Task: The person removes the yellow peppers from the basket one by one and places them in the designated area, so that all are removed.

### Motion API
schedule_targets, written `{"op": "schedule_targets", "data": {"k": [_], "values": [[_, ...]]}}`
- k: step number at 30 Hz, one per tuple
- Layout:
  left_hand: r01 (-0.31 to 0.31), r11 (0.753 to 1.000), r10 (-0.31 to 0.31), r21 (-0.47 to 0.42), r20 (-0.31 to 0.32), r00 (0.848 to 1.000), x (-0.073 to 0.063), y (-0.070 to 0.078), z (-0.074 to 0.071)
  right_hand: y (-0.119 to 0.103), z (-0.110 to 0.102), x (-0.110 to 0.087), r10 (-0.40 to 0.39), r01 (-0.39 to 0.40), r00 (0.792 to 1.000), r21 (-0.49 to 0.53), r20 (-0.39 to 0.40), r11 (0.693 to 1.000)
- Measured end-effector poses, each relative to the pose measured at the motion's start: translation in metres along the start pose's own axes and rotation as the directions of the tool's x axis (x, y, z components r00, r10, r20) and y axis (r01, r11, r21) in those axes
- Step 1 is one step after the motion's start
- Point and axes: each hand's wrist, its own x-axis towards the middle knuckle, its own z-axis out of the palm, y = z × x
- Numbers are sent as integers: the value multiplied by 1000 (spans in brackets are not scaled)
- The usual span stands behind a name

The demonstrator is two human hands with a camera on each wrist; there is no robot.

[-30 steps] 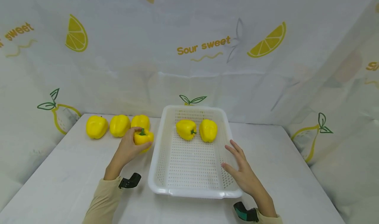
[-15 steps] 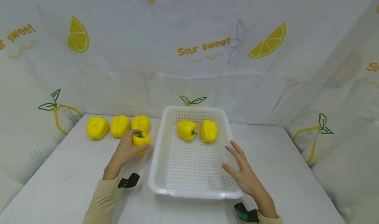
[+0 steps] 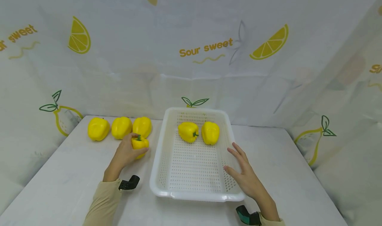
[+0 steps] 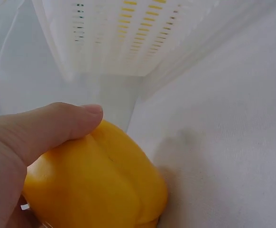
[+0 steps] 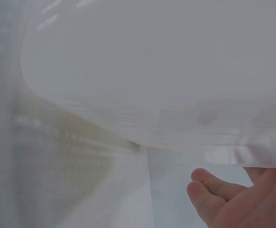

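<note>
Pinching a yellow pepper (image 3: 141, 144) in our left hand (image 3: 125, 153), we hold it just left of the white basket (image 3: 200, 196), a narrow strip of counter (image 3: 144, 169) between; our right hand (image 3: 247, 177), fingers (image 3: 237, 155) held wide, is at the basket's right side, counter extending beyond.

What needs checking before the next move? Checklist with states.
1. Left hand grips the yellow, green-stemmed bell pepper: ok, thumb and fingers on opposite sides.
2. Held pepper outside the white perforated plastic basket: ok, tabletop shows between.
3. Held pepper resting on the white-covered table: cannot tell.
4. Held pepper apart from the row of three yellow bell peppers: cannot tell, overlaps one in the head view.
5. Right hand steadying the basket: cannot tell, contact unclear.
</note>
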Motion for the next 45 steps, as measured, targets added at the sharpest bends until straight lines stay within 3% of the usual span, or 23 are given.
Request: {"op": "schedule_targets", "data": {"k": [14, 20, 31, 39, 45], "values": [[64, 997, -59, -32, 133, 989, -6, 1, -8, 0, 1, -1, -1, 1, 1000, 1, -5, 1000], [58, 997, -51, -43, 146, 988, -5, -1, -9, 0, 0, -1, -6, 6, 1000, -4, -7, 1000], [144, 990, -141, -8, 172, 975, -6, -4, -17, 1, 1, 0, -19, 19, 1000, -4, -10, 1000], [98, 995, -87, -30, 262, 961, -8, -14, -26, 1, 1, -1, -25, 25, 1000, 5, -14, 1000], [84, 996, -71, -36, 264, 962, -7, -16, -29, 1, 1, 0, -21, 21, 1000, -4, -13, 1000]]}}
